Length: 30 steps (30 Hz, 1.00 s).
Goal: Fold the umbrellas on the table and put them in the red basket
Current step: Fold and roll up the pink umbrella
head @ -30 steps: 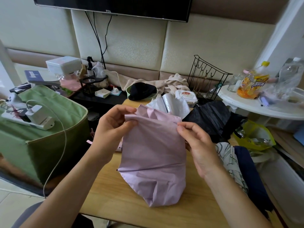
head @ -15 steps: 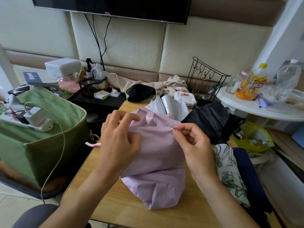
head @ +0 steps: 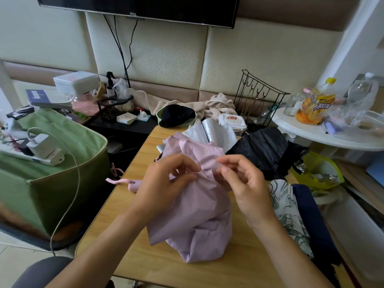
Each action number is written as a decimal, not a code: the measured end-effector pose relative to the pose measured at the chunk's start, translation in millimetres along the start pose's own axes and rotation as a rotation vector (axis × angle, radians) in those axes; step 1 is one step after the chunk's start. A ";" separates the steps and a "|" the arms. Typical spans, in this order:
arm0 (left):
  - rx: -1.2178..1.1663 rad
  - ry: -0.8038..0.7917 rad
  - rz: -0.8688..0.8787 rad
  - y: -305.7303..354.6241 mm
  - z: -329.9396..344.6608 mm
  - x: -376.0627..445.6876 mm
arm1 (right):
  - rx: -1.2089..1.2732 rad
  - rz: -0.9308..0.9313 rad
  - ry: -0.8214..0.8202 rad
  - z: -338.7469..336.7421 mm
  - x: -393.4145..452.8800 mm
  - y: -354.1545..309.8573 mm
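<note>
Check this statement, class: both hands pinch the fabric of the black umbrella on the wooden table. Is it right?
Not quite. The head view shows the left hand and right hand pinching the pink umbrella on the wooden table. The black umbrella lies untouched behind it.

We see a table (head: 133, 242) of pale wood with a smooth, faintly shiny top. On it the pink umbrella (head: 199, 213) is thin matt cloth, creased and crumpled; its handle (head: 133, 186) on the left looks like smooth plastic. Farther off, the silver umbrella (head: 216, 135) has a glossy, foil-like sheen, and the black umbrella (head: 264, 150) beside it is dull pleated cloth. On the left stands a green box (head: 52, 183) of matt woven cloth. Far right, the round table (head: 307, 138) is glossy white, the bottle (head: 315, 104) on it clear plastic, and the rack (head: 257, 96) thin black wire.
</note>
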<state>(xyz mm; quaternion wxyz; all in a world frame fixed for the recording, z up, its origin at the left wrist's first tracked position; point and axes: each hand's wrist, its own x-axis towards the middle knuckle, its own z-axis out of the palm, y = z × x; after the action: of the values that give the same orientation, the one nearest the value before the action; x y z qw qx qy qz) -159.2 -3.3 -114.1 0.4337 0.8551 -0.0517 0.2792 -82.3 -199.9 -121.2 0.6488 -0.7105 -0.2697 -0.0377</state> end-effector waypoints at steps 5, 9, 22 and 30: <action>-0.054 0.023 0.013 0.6 3.3 -1.1 | -0.076 0.026 -0.232 -13.5 7.8 -0.9; -0.084 0.015 -0.013 0.3 5.6 -1.9 | -0.120 0.024 -0.201 -19.0 9.2 5.8; -0.033 0.033 -0.006 -1.3 8.9 -3.4 | -0.296 -0.176 -0.182 -17.7 5.0 1.0; 0.094 0.054 0.150 -3.1 8.1 -4.9 | -0.285 -0.248 -0.090 -15.0 6.2 1.2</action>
<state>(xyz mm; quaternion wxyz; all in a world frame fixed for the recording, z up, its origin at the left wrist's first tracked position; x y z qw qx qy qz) -158.8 -8.4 -122.6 0.3724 0.8604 -0.0907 0.3358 -72.1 -211.9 -117.5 0.5192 -0.7576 -0.3757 -0.1235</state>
